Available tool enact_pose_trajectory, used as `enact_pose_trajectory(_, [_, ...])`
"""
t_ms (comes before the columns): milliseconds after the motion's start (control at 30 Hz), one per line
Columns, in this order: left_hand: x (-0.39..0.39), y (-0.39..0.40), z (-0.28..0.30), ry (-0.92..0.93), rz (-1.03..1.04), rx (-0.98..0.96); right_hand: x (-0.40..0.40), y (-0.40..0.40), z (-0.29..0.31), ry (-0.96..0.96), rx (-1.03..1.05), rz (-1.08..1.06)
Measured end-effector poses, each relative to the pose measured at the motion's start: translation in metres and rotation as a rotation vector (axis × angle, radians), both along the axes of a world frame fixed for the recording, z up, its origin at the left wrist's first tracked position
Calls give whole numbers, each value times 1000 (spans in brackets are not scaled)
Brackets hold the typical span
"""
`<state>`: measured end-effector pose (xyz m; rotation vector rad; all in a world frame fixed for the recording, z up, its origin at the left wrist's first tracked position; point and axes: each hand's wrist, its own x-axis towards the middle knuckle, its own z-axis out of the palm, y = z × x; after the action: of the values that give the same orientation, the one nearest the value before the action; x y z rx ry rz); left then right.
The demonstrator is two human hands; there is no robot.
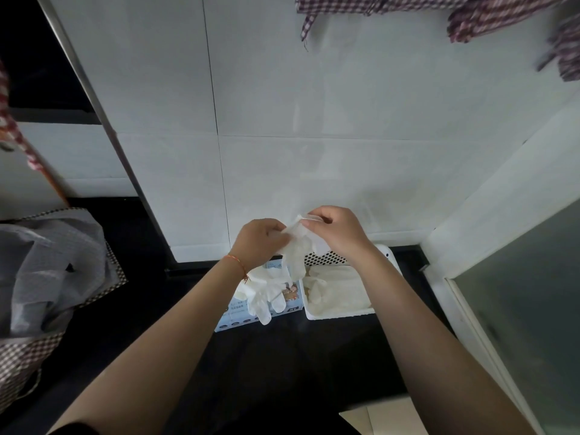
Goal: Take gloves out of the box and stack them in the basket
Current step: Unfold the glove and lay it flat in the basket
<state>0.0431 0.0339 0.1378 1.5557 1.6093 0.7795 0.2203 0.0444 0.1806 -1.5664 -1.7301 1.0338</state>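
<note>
Translucent glove (pixel 296 249) is hanging between left hand (pixel 255 243) & right hand (pixel 335 230), fingers pinching its cuff to spread it flat, prob. for the white basket (pixel 340 315) just right of the box (pixel 233 318).

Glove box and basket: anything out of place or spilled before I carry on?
One thing: gloves spill from the glove box and hang over its top and front edge, loose. The basket holds a flat pile. Left hand and right hand hold one glove above them.
</note>
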Motion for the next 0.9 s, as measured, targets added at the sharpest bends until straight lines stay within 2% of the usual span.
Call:
enact_pose_trajectory(67, [-5, 3, 0, 164, 57, -41, 4, 3, 1, -18, 24, -12])
enact_pose_trajectory(167, [-12, 7, -4, 388, -35, -112, 8, 7, 2, -46, 34, -6])
enact_pose_trajectory(200, [-13, 8, -5, 370, -61, -92, 8, 7, 2, -61, 36, 8])
enact_pose_trajectory(333, [-1, 7, -5, -2, -177, 33, 5, 4, 4, -146, 31, 97])
enact_pose_trajectory(433, [9, 9, -11, 25, -169, 50, 5, 0, 4, -120, 9, 100])
enact_pose_trajectory(567, [7, 8, -23, 17, -180, -47, 13, -1, 4, -23, 32, -55])
enact_pose_trajectory(667, [0, 6, -36, -31, -166, -127, 18, 2, 3, -16, 46, -122])
enact_pose_trajectory(767, [-7, 6, -40, -130, -175, -190, 19, 1, -1, -25, -14, -95])
enact_pose_trajectory(833, [-15, 6, -38, -205, -181, -234, 17, -1, -6, 55, -97, -81])
enact_pose_trajectory(900, [-23, 9, -32, -264, -182, -246, 17, -3, -12, 218, -202, -112])
